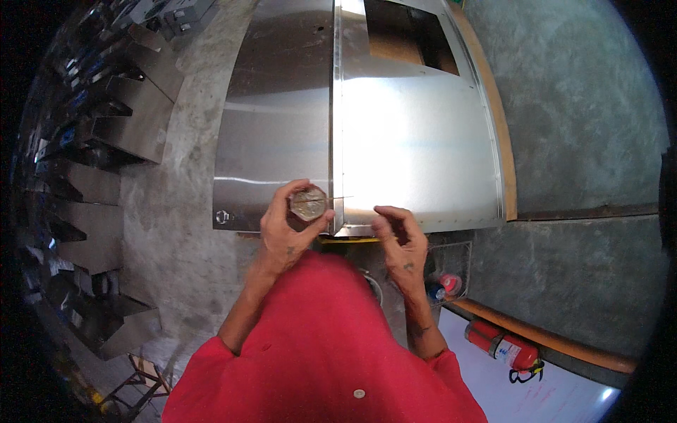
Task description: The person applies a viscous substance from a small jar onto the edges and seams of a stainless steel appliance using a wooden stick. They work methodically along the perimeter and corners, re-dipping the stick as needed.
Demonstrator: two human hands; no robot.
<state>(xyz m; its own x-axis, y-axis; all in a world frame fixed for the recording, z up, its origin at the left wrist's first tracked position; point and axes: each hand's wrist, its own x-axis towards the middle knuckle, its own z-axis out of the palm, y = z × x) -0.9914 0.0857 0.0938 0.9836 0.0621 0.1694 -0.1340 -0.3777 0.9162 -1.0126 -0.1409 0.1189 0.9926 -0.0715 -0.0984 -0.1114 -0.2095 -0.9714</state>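
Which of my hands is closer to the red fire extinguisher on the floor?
Right. The right hand rests at the near edge of the steel sheet, up-left of the fire extinguisher; the left hand, holding a round tape measure, is farther left.

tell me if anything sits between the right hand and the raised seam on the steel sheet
Nothing visible does. The right hand hovers at the near edge of the steel sheet, just right of the raised seam. The left hand holds a round metal block on the seam's other side.

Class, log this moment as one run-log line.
left hand: holds round metal piece | right hand: fingers curled at steel sheet edge | sheet: flat on workbench
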